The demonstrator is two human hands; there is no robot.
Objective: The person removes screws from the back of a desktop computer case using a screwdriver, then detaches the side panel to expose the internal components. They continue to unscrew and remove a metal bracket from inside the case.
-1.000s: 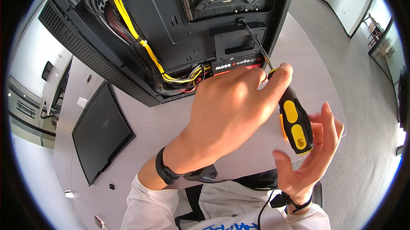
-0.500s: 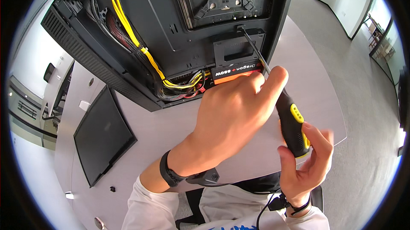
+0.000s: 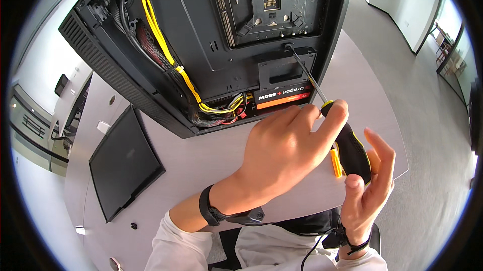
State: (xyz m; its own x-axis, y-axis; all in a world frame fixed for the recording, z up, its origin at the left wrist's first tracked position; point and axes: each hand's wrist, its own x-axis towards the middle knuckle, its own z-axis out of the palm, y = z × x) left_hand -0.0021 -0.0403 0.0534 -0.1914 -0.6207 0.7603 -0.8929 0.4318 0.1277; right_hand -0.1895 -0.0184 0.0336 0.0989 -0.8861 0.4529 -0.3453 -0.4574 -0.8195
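Note:
A black and yellow screwdriver (image 3: 354, 152) runs slantwise to an open black computer case (image 3: 196, 54). Its shaft tip meets the case at the upper edge of a black drive bracket (image 3: 264, 72). My left hand (image 3: 289, 142) is closed around the front of the handle, its thumb side hidden from view. At the handle's butt, my right hand (image 3: 371, 190) holds it loosely between thumb and a bent finger, with the index finger raised away. A power supply (image 3: 283, 99) with an orange stripe sits below the bracket. Yellow cables (image 3: 160, 34) run down the case's left side.
The case rests on a light curved table (image 3: 211, 163). A dark panel (image 3: 126, 163) lies to the left, with a small black piece (image 3: 134, 226) nearby. The table's edge curves past my right hand, with grey floor (image 3: 427, 120) beyond.
The screwdriver handle has turned, so a black side shows where yellow insets were. My right index finger has lifted off it. Case and hands sit slightly lower and further right in view.

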